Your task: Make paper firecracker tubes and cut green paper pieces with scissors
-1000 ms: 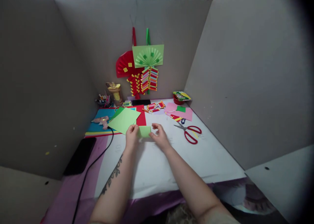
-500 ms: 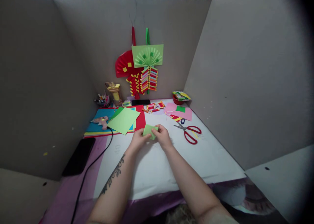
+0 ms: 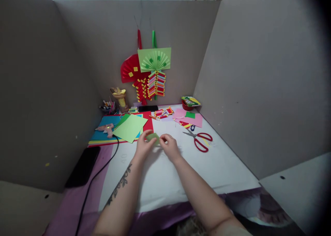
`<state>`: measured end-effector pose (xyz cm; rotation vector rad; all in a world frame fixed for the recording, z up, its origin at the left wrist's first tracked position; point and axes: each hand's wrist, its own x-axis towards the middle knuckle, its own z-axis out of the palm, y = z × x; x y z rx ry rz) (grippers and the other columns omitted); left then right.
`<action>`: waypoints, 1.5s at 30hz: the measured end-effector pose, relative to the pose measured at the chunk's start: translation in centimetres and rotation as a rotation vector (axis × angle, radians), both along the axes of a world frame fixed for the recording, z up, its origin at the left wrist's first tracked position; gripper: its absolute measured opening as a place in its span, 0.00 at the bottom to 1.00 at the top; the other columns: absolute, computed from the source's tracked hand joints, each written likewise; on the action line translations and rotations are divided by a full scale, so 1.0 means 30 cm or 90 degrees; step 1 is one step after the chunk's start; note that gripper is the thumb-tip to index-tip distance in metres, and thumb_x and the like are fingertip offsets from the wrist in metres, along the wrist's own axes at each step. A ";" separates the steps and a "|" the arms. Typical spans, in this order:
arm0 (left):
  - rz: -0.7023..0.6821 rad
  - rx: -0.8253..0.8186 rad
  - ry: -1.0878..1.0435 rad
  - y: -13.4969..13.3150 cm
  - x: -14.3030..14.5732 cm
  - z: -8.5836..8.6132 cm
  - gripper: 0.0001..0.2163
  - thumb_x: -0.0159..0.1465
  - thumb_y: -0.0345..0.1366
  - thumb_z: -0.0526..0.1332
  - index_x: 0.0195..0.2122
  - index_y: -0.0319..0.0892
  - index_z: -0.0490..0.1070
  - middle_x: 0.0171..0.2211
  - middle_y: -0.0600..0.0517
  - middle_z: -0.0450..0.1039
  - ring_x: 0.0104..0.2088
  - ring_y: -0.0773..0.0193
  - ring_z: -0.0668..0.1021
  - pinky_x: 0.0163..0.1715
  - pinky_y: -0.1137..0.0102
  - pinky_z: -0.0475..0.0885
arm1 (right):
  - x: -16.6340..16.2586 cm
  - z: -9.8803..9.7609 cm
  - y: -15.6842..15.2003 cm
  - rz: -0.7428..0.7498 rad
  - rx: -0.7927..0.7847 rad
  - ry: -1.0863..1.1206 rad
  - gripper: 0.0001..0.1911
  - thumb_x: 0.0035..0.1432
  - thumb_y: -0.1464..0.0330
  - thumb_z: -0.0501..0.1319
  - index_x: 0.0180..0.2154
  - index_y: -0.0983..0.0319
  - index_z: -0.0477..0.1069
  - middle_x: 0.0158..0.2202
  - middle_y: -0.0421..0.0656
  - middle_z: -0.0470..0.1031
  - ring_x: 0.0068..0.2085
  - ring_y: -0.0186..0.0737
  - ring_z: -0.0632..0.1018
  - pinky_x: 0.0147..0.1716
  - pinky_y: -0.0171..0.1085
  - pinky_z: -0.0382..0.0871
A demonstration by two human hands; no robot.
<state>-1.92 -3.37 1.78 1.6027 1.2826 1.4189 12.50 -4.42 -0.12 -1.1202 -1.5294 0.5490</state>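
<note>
A small light green piece of paper (image 3: 153, 137) is held just above the white sheet (image 3: 165, 177) in the middle of the desk. My left hand (image 3: 143, 145) grips it from the left, thumb at its near side. My right hand (image 3: 169, 145) pinches its right edge between thumb and fingers. Folds in the paper are too small to make out. Right of my hands lie scissors with red handles (image 3: 206, 137), their blades slightly apart. Larger light green paper (image 3: 131, 127) rests on a stack of coloured sheets to the left.
A pink glue gun (image 3: 106, 128) lies on blue paper, its black cord running toward me. A black phone (image 3: 84, 167) is at left. Paper rolls (image 3: 162, 113) and pink paper (image 3: 196, 120) lie farther back. Fan decorations (image 3: 155, 60) hang on the grey back panel.
The green paper has tilted and shifted slightly left. My left fingers have come up over its far side, and my right fingers have closed at its right edge.
</note>
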 end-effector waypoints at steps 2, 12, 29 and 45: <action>-0.006 0.084 0.084 -0.006 -0.006 0.023 0.11 0.51 0.34 0.65 0.37 0.46 0.74 0.38 0.49 0.75 0.44 0.56 0.72 0.49 0.60 0.63 | -0.003 0.012 -0.012 0.002 0.073 -0.100 0.06 0.55 0.72 0.54 0.29 0.60 0.69 0.29 0.42 0.71 0.35 0.40 0.70 0.37 0.38 0.64; -0.059 0.070 0.070 -0.016 0.006 0.026 0.08 0.57 0.36 0.58 0.26 0.41 0.74 0.28 0.50 0.74 0.35 0.61 0.73 0.40 0.67 0.66 | -0.019 0.014 -0.019 -0.040 0.135 -0.164 0.05 0.56 0.73 0.55 0.31 0.61 0.68 0.30 0.43 0.73 0.35 0.40 0.70 0.39 0.40 0.63; -0.043 -0.173 -0.308 0.029 -0.032 -0.018 0.17 0.56 0.47 0.61 0.40 0.41 0.74 0.38 0.48 0.74 0.35 0.63 0.75 0.33 0.72 0.68 | 0.007 -0.037 0.013 -0.084 0.068 -0.033 0.05 0.55 0.72 0.56 0.30 0.61 0.71 0.31 0.42 0.70 0.38 0.39 0.71 0.40 0.39 0.64; -0.089 -0.362 -0.618 0.053 -0.044 -0.059 0.19 0.52 0.25 0.59 0.46 0.37 0.71 0.31 0.48 0.76 0.27 0.66 0.77 0.28 0.74 0.72 | 0.569 0.012 -0.056 -0.329 -0.327 -0.587 0.18 0.56 0.69 0.54 0.49 0.66 0.68 0.46 0.53 0.72 0.49 0.51 0.69 0.46 0.43 0.62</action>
